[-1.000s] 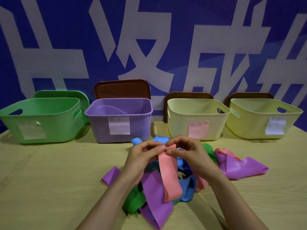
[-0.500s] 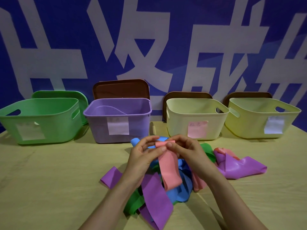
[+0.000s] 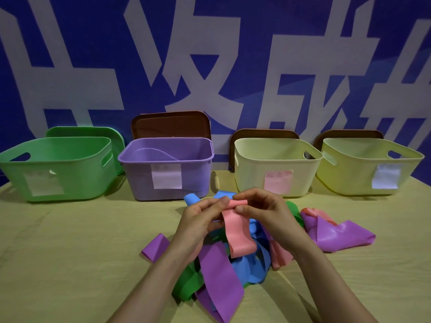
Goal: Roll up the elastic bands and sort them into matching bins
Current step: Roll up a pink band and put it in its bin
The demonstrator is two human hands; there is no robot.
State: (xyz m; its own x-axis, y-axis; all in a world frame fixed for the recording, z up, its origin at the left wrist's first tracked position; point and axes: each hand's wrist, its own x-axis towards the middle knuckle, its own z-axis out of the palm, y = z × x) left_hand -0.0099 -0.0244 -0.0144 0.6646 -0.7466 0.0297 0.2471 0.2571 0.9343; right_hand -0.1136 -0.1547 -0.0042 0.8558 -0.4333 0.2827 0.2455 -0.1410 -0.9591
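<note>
A pink elastic band hangs above the table, its top end rolled into a small coil. My left hand pinches the coil from the left and my right hand pinches it from the right. Under my hands lies a heap of loose bands: purple, blue, green, another pink one and a crumpled purple one. Along the back stand a green bin, a purple bin, a cream bin with a pink label and a yellow-green bin.
Lids lean on the wall behind the bins: a green one and brown ones. A blue wall with large white characters closes off the back. The yellow tabletop stretches left and right of the heap.
The coil at the top of the pink band has grown and the hanging tail has become shorter, lifting off the heap. Both hands stay in about the same place.
</note>
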